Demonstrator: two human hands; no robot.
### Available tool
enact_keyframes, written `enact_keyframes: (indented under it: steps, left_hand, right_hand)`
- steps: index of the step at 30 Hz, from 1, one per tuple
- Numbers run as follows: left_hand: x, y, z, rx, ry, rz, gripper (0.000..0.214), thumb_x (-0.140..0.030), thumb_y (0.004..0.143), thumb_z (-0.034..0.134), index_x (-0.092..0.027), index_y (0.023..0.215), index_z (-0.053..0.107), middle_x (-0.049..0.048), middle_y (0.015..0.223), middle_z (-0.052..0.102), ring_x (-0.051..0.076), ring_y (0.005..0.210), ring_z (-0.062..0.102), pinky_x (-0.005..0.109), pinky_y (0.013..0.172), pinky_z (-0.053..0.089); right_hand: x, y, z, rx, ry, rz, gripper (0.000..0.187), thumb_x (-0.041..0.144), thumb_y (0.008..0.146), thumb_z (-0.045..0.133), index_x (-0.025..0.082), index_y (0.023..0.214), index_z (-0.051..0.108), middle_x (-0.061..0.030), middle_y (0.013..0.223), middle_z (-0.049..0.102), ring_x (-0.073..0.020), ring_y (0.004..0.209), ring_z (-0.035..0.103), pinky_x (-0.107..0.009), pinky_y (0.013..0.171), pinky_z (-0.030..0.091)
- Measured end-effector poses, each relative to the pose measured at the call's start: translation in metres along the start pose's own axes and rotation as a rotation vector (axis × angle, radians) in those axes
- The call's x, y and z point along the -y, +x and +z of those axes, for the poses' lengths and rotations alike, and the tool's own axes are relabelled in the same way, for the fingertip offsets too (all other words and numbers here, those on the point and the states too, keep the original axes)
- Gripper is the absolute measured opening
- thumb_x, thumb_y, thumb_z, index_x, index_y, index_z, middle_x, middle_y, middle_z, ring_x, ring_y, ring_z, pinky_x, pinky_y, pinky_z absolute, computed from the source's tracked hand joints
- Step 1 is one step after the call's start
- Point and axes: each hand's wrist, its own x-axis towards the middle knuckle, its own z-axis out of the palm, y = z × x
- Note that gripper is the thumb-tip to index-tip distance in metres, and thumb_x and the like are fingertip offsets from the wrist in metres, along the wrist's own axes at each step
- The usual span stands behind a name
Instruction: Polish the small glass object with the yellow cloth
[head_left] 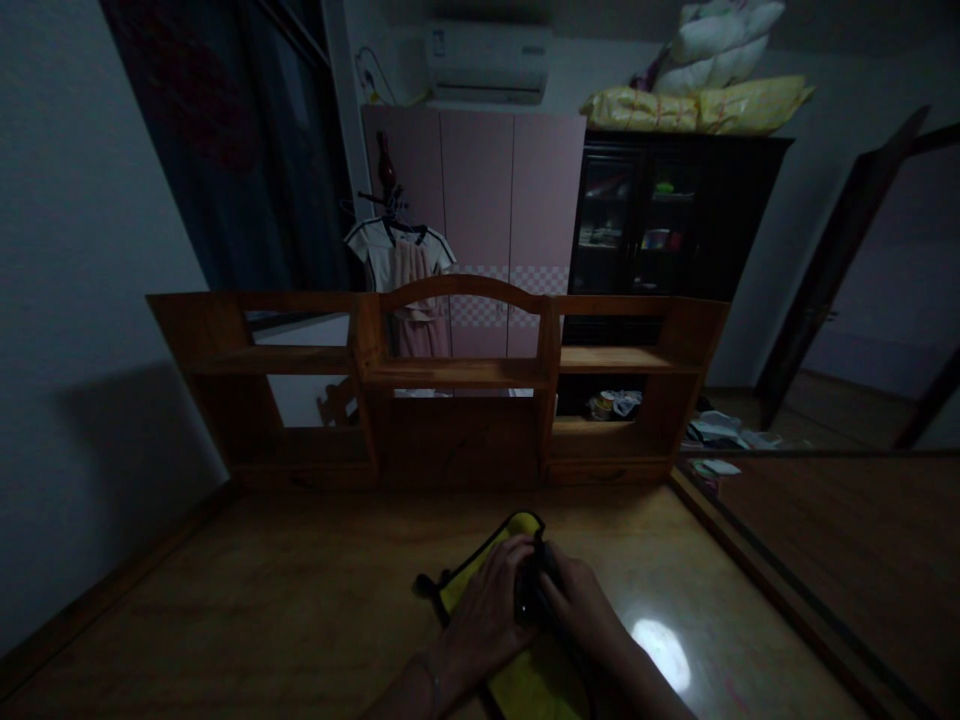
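Observation:
A yellow cloth item with black edging lies on the wooden desk top near the front edge. My left hand rests on top of it with fingers curled over a small dark object. My right hand meets the left one at the same dark object, fingers closed round it. The room is dim, so I cannot make out what the dark object is.
A wooden shelf unit stands along the back of the desk, with small items in its right compartment. Behind are a pink wardrobe, hanging clothes, a dark cabinet and an open door. A light reflection shines on the desk.

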Motion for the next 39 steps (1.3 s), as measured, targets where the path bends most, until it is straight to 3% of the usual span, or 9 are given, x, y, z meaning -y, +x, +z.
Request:
enact_keyframes:
  steps: [9, 14, 27, 34, 39]
  left_hand:
    - [-0.0004, 0.0005, 0.0000, 0.050, 0.023, -0.022, 0.075, -0.019, 0.076, 0.063, -0.021, 0.141, 0.026, 0.0113, 0.140, 0.040, 0.025, 0.132, 0.036, 0.046, 0.110, 0.038]
    - [-0.0022, 0.0021, -0.0030, 0.098, 0.023, -0.022, 0.075, -0.020, 0.074, 0.066, -0.021, 0.139, 0.029, 0.0099, 0.140, 0.039, 0.024, 0.131, 0.037, 0.042, 0.110, 0.039]
    - [-0.0010, 0.0038, -0.0025, 0.063, -0.015, -0.012, 0.074, -0.020, 0.073, 0.066, -0.020, 0.137, 0.031, 0.0120, 0.139, 0.040, 0.027, 0.131, 0.037, 0.048, 0.109, 0.038]
    - [-0.0014, 0.0023, -0.0036, 0.080, -0.010, -0.016, 0.074, -0.022, 0.074, 0.067, -0.021, 0.138, 0.030, 0.0113, 0.139, 0.041, 0.026, 0.131, 0.038, 0.047, 0.110, 0.038]
    - [0.0017, 0.0003, 0.0003, 0.070, 0.000, -0.024, 0.073, -0.025, 0.076, 0.067, -0.021, 0.139, 0.029, 0.0113, 0.138, 0.041, 0.026, 0.130, 0.038, 0.047, 0.109, 0.038]
  right_hand:
    - [-0.0017, -0.0015, 0.0002, 0.006, -0.058, -0.012, 0.023, 0.019, 0.087, 0.044, 0.018, 0.107, 0.056, -0.0083, 0.099, 0.066, -0.0218, 0.090, 0.061, -0.031, 0.080, 0.045]
    - [0.0000, -0.0019, 0.0001, 0.015, -0.061, 0.008, 0.026, 0.014, 0.083, 0.046, 0.017, 0.107, 0.054, -0.0068, 0.095, 0.065, -0.0205, 0.087, 0.061, -0.029, 0.077, 0.044]
    - [-0.0022, -0.0006, -0.0019, 0.023, -0.075, -0.028, 0.020, 0.018, 0.088, 0.045, 0.019, 0.106, 0.054, -0.0059, 0.092, 0.067, -0.0205, 0.083, 0.063, -0.027, 0.071, 0.044]
    - [-0.0064, -0.0001, -0.0025, 0.002, -0.185, 0.022, 0.027, 0.021, 0.085, 0.048, 0.017, 0.110, 0.057, -0.0070, 0.088, 0.069, -0.0213, 0.076, 0.065, -0.026, 0.066, 0.043]
    - [-0.0058, 0.0000, -0.0043, -0.025, -0.281, 0.071, 0.020, 0.026, 0.083, 0.050, 0.016, 0.094, 0.065, -0.0079, 0.081, 0.070, -0.0221, 0.072, 0.065, -0.027, 0.065, 0.042]
